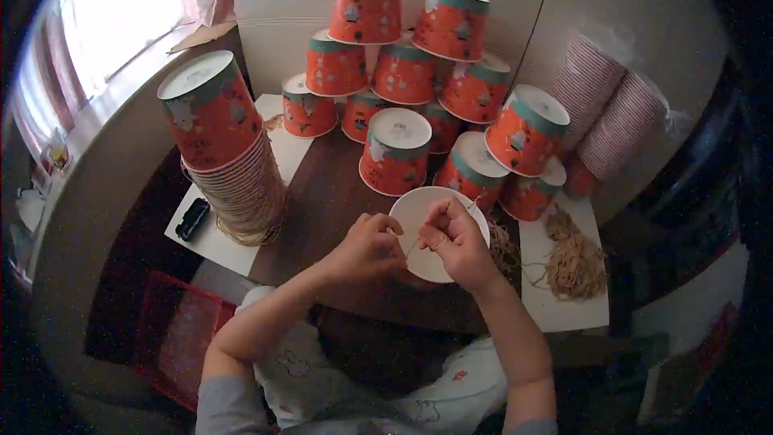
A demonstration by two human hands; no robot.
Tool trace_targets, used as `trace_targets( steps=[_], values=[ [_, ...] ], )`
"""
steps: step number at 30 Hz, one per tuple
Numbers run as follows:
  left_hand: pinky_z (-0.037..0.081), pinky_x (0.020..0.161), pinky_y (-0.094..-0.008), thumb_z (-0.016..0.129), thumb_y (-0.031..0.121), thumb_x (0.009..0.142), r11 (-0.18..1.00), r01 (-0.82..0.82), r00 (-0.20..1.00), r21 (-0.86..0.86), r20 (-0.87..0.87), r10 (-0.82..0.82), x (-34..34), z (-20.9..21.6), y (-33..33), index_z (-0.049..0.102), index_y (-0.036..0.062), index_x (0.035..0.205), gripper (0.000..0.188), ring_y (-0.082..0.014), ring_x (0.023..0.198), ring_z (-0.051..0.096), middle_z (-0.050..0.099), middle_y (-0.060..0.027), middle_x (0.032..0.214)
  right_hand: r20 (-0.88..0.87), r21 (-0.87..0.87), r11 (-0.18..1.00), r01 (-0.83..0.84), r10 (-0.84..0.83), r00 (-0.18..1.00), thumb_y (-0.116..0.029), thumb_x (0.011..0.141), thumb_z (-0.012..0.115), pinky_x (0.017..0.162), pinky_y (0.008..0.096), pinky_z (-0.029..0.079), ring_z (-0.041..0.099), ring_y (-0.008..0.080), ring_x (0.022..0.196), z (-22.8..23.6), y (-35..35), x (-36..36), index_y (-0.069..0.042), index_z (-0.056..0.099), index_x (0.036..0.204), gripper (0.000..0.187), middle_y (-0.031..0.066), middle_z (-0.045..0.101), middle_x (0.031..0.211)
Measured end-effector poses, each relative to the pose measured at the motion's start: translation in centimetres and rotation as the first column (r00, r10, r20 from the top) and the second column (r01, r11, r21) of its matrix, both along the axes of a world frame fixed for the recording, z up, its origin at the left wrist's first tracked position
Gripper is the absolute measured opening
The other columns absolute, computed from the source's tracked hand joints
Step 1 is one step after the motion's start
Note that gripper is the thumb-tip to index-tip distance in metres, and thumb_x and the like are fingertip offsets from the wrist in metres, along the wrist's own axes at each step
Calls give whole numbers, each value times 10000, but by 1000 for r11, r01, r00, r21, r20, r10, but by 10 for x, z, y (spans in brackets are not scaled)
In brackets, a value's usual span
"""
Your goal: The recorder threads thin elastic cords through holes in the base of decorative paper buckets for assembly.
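In front of me a white-lined paper bucket (431,274) stands with its open mouth facing up toward me. Over its mouth are my two hands, close together but apart. My right hand (460,248) is closed in a pinch on a thin pale string (414,248). That string runs down toward the curled fingers of my left hand (370,248), at the bucket's left rim. What the left fingertips grip is partly hidden.
Upside-down orange and green paper buckets (394,153) are piled behind. A tall nested stack (237,185) stands at left beside a black object (192,219). Tangled tan string (576,268) lies at right, with wrapped striped stacks (620,129) behind. A red crate (181,330) sits lower left.
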State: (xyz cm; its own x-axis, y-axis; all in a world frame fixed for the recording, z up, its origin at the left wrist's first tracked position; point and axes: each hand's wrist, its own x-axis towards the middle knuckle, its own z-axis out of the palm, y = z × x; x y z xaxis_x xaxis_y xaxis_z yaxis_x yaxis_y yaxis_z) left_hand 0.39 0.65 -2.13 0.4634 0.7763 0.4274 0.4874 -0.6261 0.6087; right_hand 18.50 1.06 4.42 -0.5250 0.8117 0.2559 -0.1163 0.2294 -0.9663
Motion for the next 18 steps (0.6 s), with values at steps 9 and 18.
trace_targets(
  steps=[9, 18],
  values=[
    [342, 787, -332, 680, 211, 642, 1000, 8, 1000, 12, 8, -8, 2, -9, 4, 628, 154, 720, 110, -229, 883, 440, 513, -37, 934, 58, 50, 998, -48, 45, 997, -63, 840, 473, 663, 233, 421, 492, 96, 701, 3, -3, 3, -45, 416, 917, 97, 28, 481, 768],
    [329, 807, -340, 682, 209, 655, 995, 87, 994, -50, 71, -84, 2, -6, 5, 617, 131, 758, 145, -214, 912, 460, 527, -39, 909, 78, 46, 999, -25, 22, 997, -79, 844, 482, 672, 241, 431, 506, 100, 712, 4, -1, 6, -37, 424, 931, 113, 39, 502, 787]
  ],
)
